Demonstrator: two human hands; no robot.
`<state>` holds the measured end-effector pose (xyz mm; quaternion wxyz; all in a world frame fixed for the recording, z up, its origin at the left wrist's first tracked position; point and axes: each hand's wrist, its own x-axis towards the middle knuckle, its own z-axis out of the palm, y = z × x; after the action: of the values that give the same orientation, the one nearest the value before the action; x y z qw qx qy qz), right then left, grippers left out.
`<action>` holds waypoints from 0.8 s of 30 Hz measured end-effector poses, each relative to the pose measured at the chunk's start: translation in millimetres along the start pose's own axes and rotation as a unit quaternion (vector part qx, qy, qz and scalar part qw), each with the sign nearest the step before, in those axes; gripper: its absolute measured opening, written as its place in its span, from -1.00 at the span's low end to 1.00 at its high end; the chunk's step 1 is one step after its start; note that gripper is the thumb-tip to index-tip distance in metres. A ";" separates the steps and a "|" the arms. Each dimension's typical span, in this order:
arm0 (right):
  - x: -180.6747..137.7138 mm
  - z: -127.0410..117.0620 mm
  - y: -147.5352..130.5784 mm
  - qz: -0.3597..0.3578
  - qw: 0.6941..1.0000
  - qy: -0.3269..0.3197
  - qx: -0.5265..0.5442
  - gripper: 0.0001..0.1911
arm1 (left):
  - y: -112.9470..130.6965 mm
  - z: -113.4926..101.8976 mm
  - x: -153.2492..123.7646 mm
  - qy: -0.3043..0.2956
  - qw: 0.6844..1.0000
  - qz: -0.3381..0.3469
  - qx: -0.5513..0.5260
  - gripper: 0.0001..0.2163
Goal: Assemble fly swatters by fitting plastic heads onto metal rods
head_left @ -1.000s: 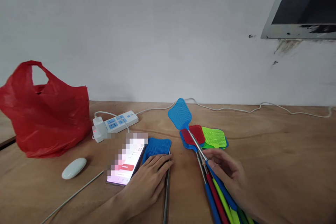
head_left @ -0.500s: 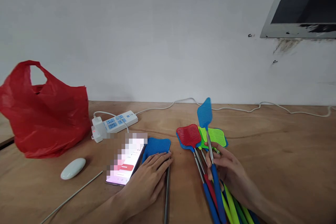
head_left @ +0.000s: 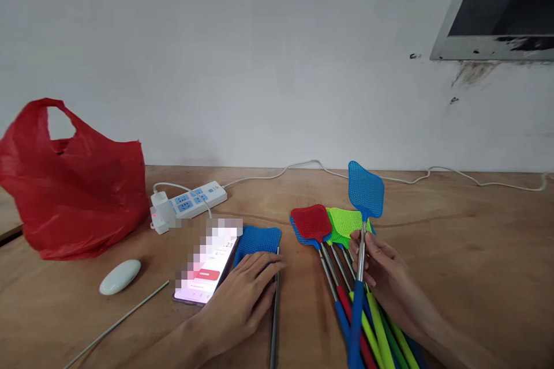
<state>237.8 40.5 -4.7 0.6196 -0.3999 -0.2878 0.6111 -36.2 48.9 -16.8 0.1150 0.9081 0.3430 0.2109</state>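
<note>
Our right grip [head_left: 387, 268] was closed on the shaft of a blue swatter [head_left: 366, 187], the pile [head_left: 311, 223] below and left. Our left grip [head_left: 238, 294] lay flat against a rod [head_left: 274, 323]. Lowered carelessly, that swatter could perhaps snag and scatter the pile.

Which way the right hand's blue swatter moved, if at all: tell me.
Yes: the blue swatter in the right hand moved right, away from the power strip.
</note>
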 end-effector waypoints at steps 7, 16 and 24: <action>-1.6 2.3 0.6 -0.016 0.998 -0.061 -0.004 -0.77 | 7.9 -14.2 -3.6 0.018 0.988 -0.036 -0.152 -0.70; -6.9 5.6 1.8 0.009 0.995 -0.103 -0.012 -0.78 | 0.6 -0.6 -8.5 0.022 0.987 -0.053 -0.147 -0.75; -3.9 2.2 9.2 0.011 0.997 -0.077 0.028 -0.79 | 3.5 0.7 -8.0 0.038 0.991 -0.069 -0.112 -0.77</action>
<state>230.7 36.3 -10.9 0.5997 -0.3373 -0.3128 0.6548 -39.2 40.9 -18.6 0.2173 0.8549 0.3832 0.2742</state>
